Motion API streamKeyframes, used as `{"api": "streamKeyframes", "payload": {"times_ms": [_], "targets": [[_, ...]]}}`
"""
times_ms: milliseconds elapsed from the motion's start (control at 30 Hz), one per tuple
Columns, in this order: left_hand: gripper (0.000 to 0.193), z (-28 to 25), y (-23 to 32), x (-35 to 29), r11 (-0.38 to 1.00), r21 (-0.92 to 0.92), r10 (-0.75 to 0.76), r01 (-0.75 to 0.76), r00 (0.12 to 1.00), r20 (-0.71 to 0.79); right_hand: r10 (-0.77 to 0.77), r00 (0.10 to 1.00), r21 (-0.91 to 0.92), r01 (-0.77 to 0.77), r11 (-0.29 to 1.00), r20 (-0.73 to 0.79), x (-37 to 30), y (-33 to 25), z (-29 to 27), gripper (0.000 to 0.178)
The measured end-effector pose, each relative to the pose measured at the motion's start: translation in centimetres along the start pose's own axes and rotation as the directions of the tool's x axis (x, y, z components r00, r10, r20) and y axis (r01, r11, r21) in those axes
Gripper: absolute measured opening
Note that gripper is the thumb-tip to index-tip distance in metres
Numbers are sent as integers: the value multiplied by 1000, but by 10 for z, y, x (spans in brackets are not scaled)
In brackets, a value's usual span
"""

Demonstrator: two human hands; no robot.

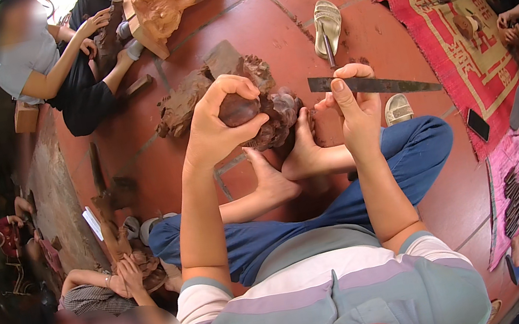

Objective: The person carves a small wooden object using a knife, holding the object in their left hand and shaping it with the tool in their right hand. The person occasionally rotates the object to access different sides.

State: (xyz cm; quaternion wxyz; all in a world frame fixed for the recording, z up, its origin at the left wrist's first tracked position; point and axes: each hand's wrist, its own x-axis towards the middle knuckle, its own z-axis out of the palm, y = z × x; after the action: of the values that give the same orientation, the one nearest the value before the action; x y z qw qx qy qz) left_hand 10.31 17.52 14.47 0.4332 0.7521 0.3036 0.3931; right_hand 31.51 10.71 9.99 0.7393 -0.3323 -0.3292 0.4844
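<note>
My left hand (216,122) is closed round a rounded knob of a dark brown carved wood piece (279,117), thumb below and fingers over the top. The carving, with its lumpy, rounded relief, rests by my bare feet (303,151). To the right of it, my right hand (357,99) pinches a flat metal file (399,86) between thumb and fingers. The file is a long dark strip lying crosswise, apart from the carving. Just beyond my right fingertips is a slim dark-handled tool (328,49), overlapping a sandal.
Rough wood blocks (183,102) lie behind the carving. A beige sandal (327,19) is on the tiles; a large orange-brown carving (175,0) stands farther off. At right are a red patterned mat (430,28) and a phone (477,124). People sit at left and right.
</note>
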Motion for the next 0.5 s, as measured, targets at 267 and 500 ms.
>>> {"api": "streamKeyframes", "payload": {"times_ms": [267, 500], "targets": [[53, 22, 1, -21, 989, 148, 59, -19, 961, -271, 29, 991, -310, 13, 951, 129, -1, -19, -12, 17], [48, 52, 1, -85, 672, -738, -315, 61, 925, -211, -39, 968, -337, 124, 933, 248, -9, -47, 5, 22]]}}
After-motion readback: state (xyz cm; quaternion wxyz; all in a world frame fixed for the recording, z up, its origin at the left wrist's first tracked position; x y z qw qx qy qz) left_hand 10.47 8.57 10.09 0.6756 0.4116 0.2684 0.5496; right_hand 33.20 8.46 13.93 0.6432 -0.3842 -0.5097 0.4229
